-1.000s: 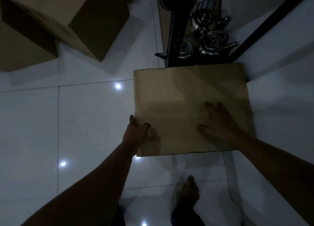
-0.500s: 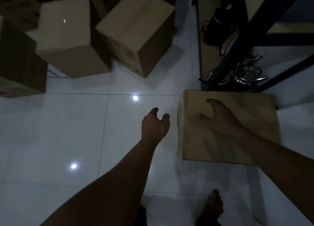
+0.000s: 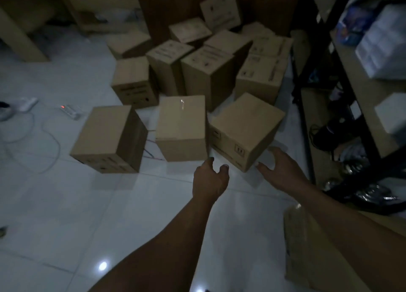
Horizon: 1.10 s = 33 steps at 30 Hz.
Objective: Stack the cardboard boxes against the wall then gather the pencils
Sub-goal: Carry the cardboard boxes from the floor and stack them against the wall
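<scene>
Your left hand (image 3: 210,180) and right hand (image 3: 278,171) hold nothing, fingers spread and loosely bent, just beside the nearest cardboard box (image 3: 246,129). It sits on the tiled floor (image 3: 66,203), with other boxes (image 3: 206,76) clustered behind it.

This looks like a storeroom or stock room, dimly lit. More than a dozen sealed cardboard boxes (image 3: 208,76) of similar size stand crowded together on a white tiled floor (image 3: 66,203), several printed with handling marks. Along the right side runs a black metal rack (image 3: 367,94) with board shelves, loaded with white packets (image 3: 382,41) and other goods too blurred to name. Shiny metal ware (image 3: 371,196) sits at its lowest level. A power strip (image 3: 70,111) with a red light lies on the tiles to the left, and a cable (image 3: 57,146) loops loose nearby. A brown wooden panel (image 3: 171,6) stands behind the boxes.
</scene>
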Each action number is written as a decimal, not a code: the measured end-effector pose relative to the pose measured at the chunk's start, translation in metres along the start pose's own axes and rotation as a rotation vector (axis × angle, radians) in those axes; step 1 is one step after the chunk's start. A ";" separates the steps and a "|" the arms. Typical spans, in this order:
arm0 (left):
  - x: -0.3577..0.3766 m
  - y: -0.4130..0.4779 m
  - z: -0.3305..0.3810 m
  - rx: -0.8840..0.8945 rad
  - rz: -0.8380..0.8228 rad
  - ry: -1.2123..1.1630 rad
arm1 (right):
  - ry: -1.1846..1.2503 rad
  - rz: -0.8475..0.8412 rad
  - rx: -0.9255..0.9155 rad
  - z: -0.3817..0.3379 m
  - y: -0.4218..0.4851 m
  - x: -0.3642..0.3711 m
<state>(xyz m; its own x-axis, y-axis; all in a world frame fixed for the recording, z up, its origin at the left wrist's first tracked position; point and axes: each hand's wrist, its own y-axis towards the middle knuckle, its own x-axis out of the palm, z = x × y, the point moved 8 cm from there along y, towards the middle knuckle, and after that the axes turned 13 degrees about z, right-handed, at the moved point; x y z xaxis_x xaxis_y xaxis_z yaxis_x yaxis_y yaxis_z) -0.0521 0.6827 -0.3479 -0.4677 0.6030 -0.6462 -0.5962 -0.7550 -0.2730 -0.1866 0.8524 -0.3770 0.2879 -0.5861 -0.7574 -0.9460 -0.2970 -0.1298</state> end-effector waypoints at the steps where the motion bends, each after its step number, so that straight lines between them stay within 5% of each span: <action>1: -0.022 0.006 0.006 0.013 0.014 -0.010 | 0.015 -0.002 -0.004 -0.023 0.002 0.001; 17: -0.256 0.078 0.068 0.081 0.262 -0.092 | 0.024 0.111 -0.287 -0.308 0.028 -0.023; 33: -0.382 0.174 -0.025 -0.244 0.515 -0.173 | 0.032 -0.168 -0.587 -0.477 0.098 0.134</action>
<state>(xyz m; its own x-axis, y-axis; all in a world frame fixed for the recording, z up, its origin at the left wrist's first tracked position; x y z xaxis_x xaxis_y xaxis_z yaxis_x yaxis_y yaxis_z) 0.0393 0.3149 -0.1658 -0.7687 0.1611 -0.6189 -0.1067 -0.9865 -0.1242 -0.1697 0.3848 -0.1857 0.4392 -0.5151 -0.7361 -0.6497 -0.7480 0.1358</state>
